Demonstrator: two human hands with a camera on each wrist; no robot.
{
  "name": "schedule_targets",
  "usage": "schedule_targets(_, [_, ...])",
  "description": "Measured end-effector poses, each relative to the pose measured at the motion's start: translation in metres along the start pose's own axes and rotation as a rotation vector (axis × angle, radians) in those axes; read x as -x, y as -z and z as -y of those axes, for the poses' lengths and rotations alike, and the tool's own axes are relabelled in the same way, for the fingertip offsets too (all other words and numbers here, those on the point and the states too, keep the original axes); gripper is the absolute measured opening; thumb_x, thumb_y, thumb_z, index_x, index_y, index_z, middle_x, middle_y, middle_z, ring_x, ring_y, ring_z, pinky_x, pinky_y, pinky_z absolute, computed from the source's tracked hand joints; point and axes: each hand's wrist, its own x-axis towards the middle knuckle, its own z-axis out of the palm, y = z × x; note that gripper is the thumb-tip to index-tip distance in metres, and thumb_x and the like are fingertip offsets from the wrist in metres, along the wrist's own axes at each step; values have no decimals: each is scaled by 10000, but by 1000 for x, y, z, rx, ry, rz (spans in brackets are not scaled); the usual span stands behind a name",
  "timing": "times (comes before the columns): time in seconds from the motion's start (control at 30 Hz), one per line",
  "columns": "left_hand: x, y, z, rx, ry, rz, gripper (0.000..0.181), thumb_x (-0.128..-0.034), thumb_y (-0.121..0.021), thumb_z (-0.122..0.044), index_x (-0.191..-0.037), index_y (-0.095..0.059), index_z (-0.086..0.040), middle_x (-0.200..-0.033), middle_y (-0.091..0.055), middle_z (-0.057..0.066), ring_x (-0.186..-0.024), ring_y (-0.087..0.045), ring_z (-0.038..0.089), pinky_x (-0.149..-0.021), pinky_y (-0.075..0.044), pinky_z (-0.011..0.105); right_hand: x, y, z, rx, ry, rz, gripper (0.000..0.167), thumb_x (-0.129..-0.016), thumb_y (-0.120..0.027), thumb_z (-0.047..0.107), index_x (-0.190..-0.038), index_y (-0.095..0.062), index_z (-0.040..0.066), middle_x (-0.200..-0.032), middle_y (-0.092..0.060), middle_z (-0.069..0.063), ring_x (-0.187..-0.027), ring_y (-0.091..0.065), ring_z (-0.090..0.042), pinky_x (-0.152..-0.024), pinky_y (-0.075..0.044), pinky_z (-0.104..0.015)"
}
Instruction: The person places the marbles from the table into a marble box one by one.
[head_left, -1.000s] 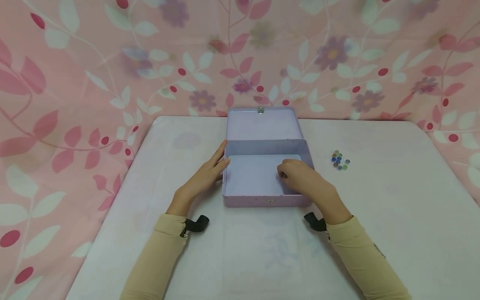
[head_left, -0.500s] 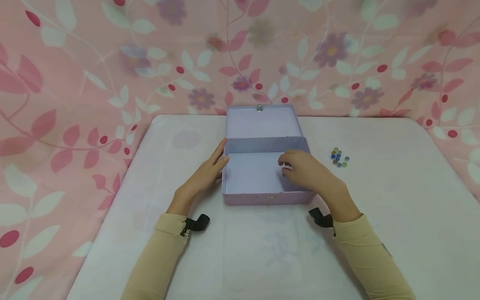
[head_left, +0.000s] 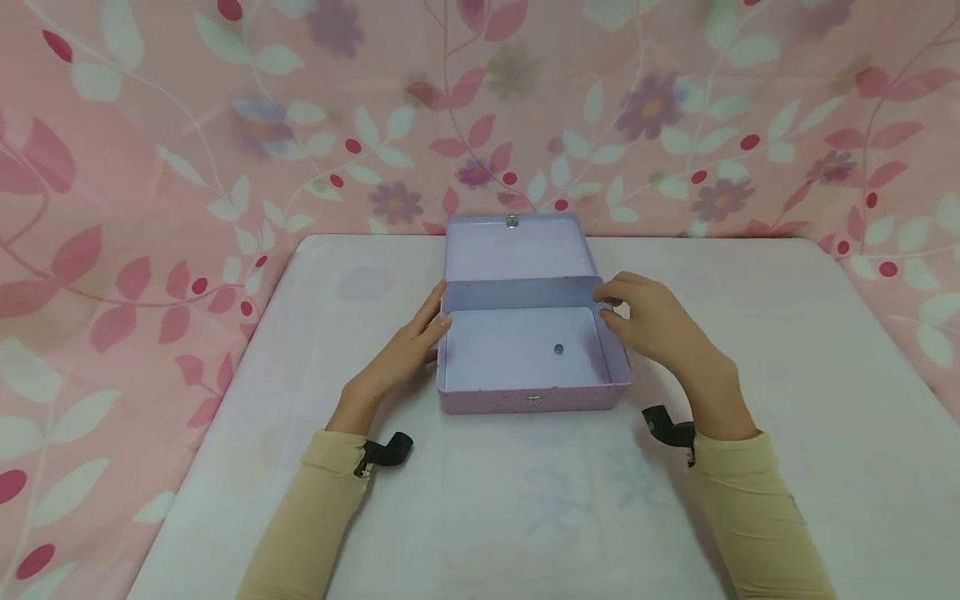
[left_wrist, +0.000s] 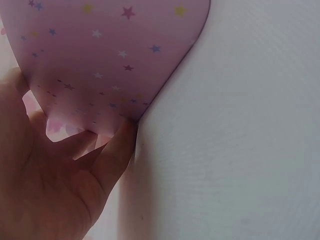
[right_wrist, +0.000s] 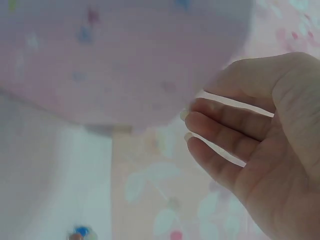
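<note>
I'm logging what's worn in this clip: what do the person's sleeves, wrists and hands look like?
The left sleeve and right sleeve are long, fitted and yellowish beige, ending at the wrists. A short, bent left black piece and right black piece stick out inward there. The left hand and right hand wear no gloves.

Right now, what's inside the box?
One small round piece lies in the lilac box, right of centre. The right hand covers part of the far right corner; the front wall hides its own inner face.
</note>
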Motion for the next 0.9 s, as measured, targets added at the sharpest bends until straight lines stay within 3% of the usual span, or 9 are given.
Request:
schedule_targets(0.13, [-6,1,11,-8,-17,-13,637,-1042,-415,-502,-1545,-26,-531,-1676,-42,-104,-1548,-113,177,-1123,-391,564,3,9,-12,1,-18,-61,224,-904,-638,8,-1118,-697,44,-1043,-671,-107,-1005,-617,-295,-868,-515,-487])
schedule_targets(0.3, [-8,0,16,-5,-36,-28,624,-1031,-423,-529,-1529,-49,-567,-1678,-71,-89,-1547,-143,196,-1111,-404,568,6,14,-31,-4,-43,-102,223,-900,-628,10,-1110,-697,36,-1039,-678,-130,-988,-641,-312,-832,-513,-485])
schedule_targets(0.5, [-7,-1,19,-3,-34,-23,634,-1026,-429,-537,-1533,-50,-559,-1683,-70,-45,-1552,-142,235,-1108,-402,583,9,14,-55,14,-104,-57,240,-894,-601,35,-1113,-691,-5,-1058,-677,-194,-949,-648,-341,-840,-499,-525])
schedule_targets(0.67, [-7,0,19,12,-25,-17,636,-1033,-431,-511,-1542,-51,-540,-1681,-65,-57,-1552,-142,239,-1124,-384,572,12,11,-73,27,-155,-13,243,-881,-604,54,-1096,-696,-12,-968,-680,-185,-893,-627,-313,-799,-482,-452])
schedule_targets(0.9, [0,2,-2,20,-8,4,659,-1061,-427,-406,-1589,-34,-415,-1690,-50,45,-1551,-133,300,-1123,-389,561,18,14,-89,41,-261,73,261,-866,-606,102,-1088,-705,8,-870,-637,-134,-817,-561,-268,-674,-432,-334])
